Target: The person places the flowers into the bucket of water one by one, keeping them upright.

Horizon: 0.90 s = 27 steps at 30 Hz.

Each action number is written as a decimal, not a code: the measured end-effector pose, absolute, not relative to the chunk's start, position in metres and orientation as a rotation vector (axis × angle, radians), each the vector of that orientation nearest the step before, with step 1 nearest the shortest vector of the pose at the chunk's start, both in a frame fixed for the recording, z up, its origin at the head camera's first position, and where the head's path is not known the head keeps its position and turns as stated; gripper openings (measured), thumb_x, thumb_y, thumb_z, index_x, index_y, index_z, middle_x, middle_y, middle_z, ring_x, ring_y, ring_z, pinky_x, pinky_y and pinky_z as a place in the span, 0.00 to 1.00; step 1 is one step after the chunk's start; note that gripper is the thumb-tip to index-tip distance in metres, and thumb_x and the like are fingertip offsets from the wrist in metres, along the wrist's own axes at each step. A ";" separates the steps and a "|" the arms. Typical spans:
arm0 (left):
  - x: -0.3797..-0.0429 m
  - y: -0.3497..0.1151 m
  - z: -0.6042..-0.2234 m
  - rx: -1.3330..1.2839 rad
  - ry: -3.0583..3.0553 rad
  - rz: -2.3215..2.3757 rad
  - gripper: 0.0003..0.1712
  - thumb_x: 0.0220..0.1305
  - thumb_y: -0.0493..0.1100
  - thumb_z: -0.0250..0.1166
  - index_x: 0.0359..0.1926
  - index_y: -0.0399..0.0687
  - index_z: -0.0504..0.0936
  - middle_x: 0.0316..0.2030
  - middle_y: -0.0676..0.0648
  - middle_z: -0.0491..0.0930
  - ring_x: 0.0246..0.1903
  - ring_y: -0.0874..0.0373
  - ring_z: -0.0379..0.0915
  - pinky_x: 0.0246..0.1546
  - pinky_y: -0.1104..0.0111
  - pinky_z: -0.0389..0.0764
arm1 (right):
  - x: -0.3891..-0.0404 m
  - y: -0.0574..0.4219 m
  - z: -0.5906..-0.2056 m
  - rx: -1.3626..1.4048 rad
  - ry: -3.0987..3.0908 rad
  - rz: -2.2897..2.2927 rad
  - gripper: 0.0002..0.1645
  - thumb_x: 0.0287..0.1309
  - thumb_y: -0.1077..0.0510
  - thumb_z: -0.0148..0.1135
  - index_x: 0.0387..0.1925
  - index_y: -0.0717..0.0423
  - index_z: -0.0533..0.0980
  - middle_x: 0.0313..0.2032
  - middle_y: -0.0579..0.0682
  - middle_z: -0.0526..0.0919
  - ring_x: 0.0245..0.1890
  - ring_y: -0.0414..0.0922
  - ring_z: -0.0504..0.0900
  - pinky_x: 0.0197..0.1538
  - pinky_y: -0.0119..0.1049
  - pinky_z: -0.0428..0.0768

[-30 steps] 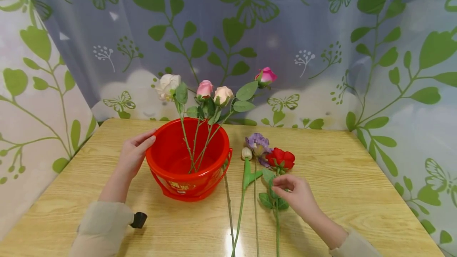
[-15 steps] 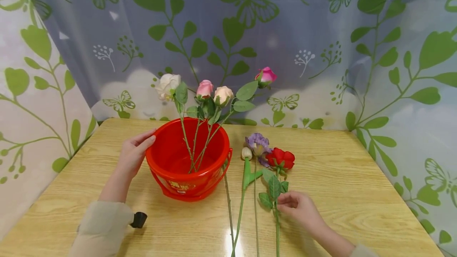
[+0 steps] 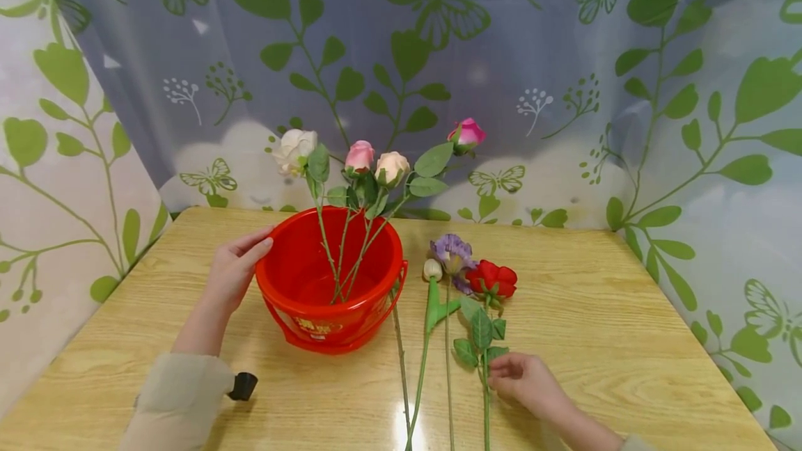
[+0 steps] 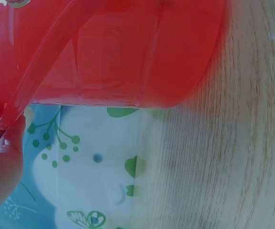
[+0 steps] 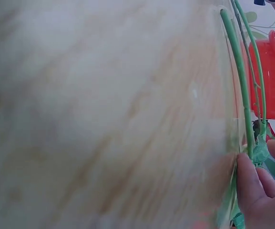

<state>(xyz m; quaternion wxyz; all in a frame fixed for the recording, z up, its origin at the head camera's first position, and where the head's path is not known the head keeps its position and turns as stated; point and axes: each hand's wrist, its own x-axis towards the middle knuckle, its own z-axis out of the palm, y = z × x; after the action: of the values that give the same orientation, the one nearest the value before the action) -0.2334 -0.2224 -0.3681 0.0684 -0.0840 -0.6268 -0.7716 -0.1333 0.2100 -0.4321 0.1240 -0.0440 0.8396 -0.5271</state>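
My left hand (image 3: pixel 234 266) grips the red bucket (image 3: pixel 328 329) at its left rim, with the thumb on the edge; the left wrist view shows those fingers at the bucket's lip. Artificial roses stand in the bucket: a white rose (image 3: pixel 296 152), a light pink rose (image 3: pixel 360 156), a cream rose (image 3: pixel 392 168) and a deep pink rose (image 3: pixel 467 133). Right of the bucket, a red flower (image 3: pixel 493 279) lies on the table. My right hand (image 3: pixel 529 383) is at its green stem (image 5: pixel 242 86), below the leaves, the thumb and fingers spread apart around the stem.
On the wooden table (image 3: pixel 601 312), between bucket and red flower, lie a purple flower (image 3: pixel 452 252), a whitish bud (image 3: pixel 432 270) with a green stem, and another thin stem (image 3: pixel 402 360). A patterned cloth (image 3: pixel 551 33) hangs behind.
My right hand has moved down along the red flower's stem, from beside its leaves to below them. The left hand and bucket have stayed put.
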 end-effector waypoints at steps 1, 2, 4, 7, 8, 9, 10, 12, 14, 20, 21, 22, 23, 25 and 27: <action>-0.233 -0.222 -0.368 -0.253 -1.888 -2.323 0.17 0.59 0.36 0.58 0.51 0.38 0.76 0.37 0.58 0.79 0.39 0.65 0.75 0.39 0.75 0.75 | -0.133 0.210 -0.433 -0.108 2.427 -1.540 0.16 0.46 0.66 0.61 0.37 0.76 0.73 0.29 0.53 0.79 0.30 0.43 0.77 0.30 0.31 0.77; -0.233 -0.222 -0.368 -0.253 -1.890 -2.322 0.17 0.59 0.36 0.58 0.51 0.38 0.76 0.38 0.58 0.79 0.39 0.65 0.75 0.39 0.75 0.75 | -0.133 0.211 -0.433 -0.092 2.407 -1.546 0.17 0.47 0.66 0.61 0.37 0.76 0.73 0.29 0.53 0.79 0.30 0.43 0.77 0.30 0.31 0.78; -0.234 -0.222 -0.369 -0.251 -1.894 -2.319 0.18 0.59 0.37 0.58 0.51 0.37 0.75 0.38 0.58 0.79 0.39 0.66 0.75 0.39 0.76 0.75 | -0.133 0.211 -0.434 -0.048 2.367 -1.555 0.17 0.48 0.65 0.61 0.38 0.76 0.72 0.29 0.52 0.79 0.29 0.43 0.77 0.31 0.33 0.78; -0.234 -0.222 -0.369 -0.251 -1.896 -2.321 0.18 0.59 0.37 0.58 0.52 0.37 0.75 0.38 0.58 0.79 0.39 0.65 0.75 0.39 0.75 0.75 | -0.133 0.211 -0.433 0.010 2.328 -1.565 0.18 0.49 0.65 0.60 0.39 0.76 0.72 0.29 0.51 0.79 0.30 0.43 0.78 0.32 0.35 0.79; -0.234 -0.222 -0.369 -0.253 -1.895 -2.322 0.19 0.59 0.37 0.58 0.52 0.37 0.74 0.38 0.58 0.79 0.39 0.65 0.75 0.39 0.75 0.75 | -0.133 0.210 -0.433 0.023 2.319 -1.568 0.18 0.49 0.65 0.60 0.39 0.76 0.72 0.29 0.51 0.79 0.30 0.44 0.78 0.32 0.36 0.79; -0.234 -0.222 -0.369 -0.252 -1.895 -2.323 0.19 0.59 0.37 0.58 0.52 0.37 0.74 0.38 0.58 0.79 0.39 0.65 0.74 0.39 0.75 0.75 | -0.133 0.210 -0.433 0.035 2.312 -1.570 0.18 0.49 0.65 0.60 0.39 0.77 0.72 0.28 0.51 0.79 0.30 0.44 0.78 0.32 0.37 0.79; -0.234 -0.222 -0.369 -0.251 -1.894 -2.325 0.19 0.59 0.37 0.58 0.52 0.37 0.74 0.38 0.58 0.79 0.39 0.65 0.74 0.39 0.75 0.75 | -0.133 0.210 -0.433 0.049 2.305 -1.573 0.17 0.49 0.66 0.60 0.39 0.77 0.72 0.28 0.51 0.79 0.30 0.45 0.79 0.32 0.37 0.79; -0.234 -0.222 -0.368 -0.246 -1.897 -2.325 0.19 0.59 0.37 0.58 0.52 0.37 0.74 0.38 0.58 0.79 0.39 0.65 0.74 0.39 0.75 0.75 | -0.134 0.209 -0.433 0.072 2.291 -1.585 0.17 0.50 0.66 0.60 0.39 0.77 0.71 0.28 0.52 0.79 0.30 0.45 0.79 0.33 0.38 0.80; -0.234 -0.222 -0.368 -0.238 -1.908 -2.319 0.20 0.59 0.38 0.58 0.53 0.35 0.73 0.38 0.58 0.79 0.39 0.65 0.74 0.39 0.75 0.75 | -0.134 0.208 -0.433 0.090 2.290 -1.595 0.17 0.49 0.67 0.59 0.39 0.77 0.72 0.28 0.52 0.79 0.30 0.46 0.79 0.33 0.38 0.80; -0.234 -0.222 -0.367 -0.230 -1.919 -2.310 0.21 0.59 0.38 0.58 0.54 0.34 0.72 0.38 0.59 0.79 0.39 0.66 0.74 0.39 0.75 0.75 | -0.137 0.203 -0.434 0.132 2.314 -1.607 0.15 0.47 0.68 0.60 0.35 0.78 0.73 0.25 0.53 0.80 0.25 0.44 0.79 0.30 0.36 0.80; -0.234 -0.222 -0.367 -0.231 -1.917 -2.312 0.21 0.59 0.38 0.58 0.53 0.34 0.72 0.38 0.59 0.79 0.39 0.66 0.74 0.39 0.75 0.75 | -0.137 0.202 -0.435 0.134 2.322 -1.598 0.14 0.46 0.68 0.60 0.35 0.77 0.73 0.24 0.53 0.79 0.24 0.43 0.79 0.29 0.36 0.80; -0.234 -0.222 -0.367 -0.233 -1.914 -2.313 0.20 0.59 0.37 0.58 0.53 0.35 0.73 0.37 0.59 0.79 0.39 0.66 0.74 0.39 0.76 0.75 | -0.138 0.201 -0.436 0.137 2.329 -1.590 0.14 0.46 0.68 0.61 0.34 0.77 0.73 0.23 0.52 0.79 0.23 0.43 0.79 0.28 0.36 0.80; -0.233 -0.222 -0.367 -0.234 -1.912 -2.314 0.20 0.59 0.37 0.58 0.52 0.35 0.73 0.37 0.59 0.79 0.39 0.66 0.75 0.39 0.76 0.75 | -0.139 0.201 -0.436 0.142 2.336 -1.580 0.14 0.46 0.67 0.61 0.34 0.77 0.74 0.22 0.52 0.79 0.22 0.43 0.79 0.28 0.35 0.80; -0.233 -0.222 -0.367 -0.236 -1.910 -2.314 0.19 0.59 0.37 0.58 0.52 0.36 0.74 0.37 0.59 0.79 0.38 0.66 0.75 0.38 0.76 0.75 | -0.139 0.200 -0.436 0.153 2.352 -1.559 0.13 0.46 0.67 0.62 0.33 0.76 0.74 0.20 0.52 0.79 0.21 0.42 0.78 0.27 0.35 0.79; -0.233 -0.222 -0.367 -0.239 -1.906 -2.316 0.18 0.59 0.37 0.58 0.52 0.37 0.75 0.37 0.59 0.79 0.38 0.66 0.75 0.38 0.76 0.75 | -0.140 0.198 -0.436 0.165 2.364 -1.547 0.13 0.45 0.67 0.62 0.32 0.76 0.75 0.19 0.51 0.78 0.20 0.42 0.78 0.26 0.34 0.79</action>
<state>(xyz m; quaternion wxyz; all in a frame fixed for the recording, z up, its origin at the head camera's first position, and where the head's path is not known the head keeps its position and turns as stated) -0.2332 -0.2217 -0.3667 0.0662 -0.0794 -0.6319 -0.7681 -0.1401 0.1981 -0.4356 0.1549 0.0577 0.8253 -0.5400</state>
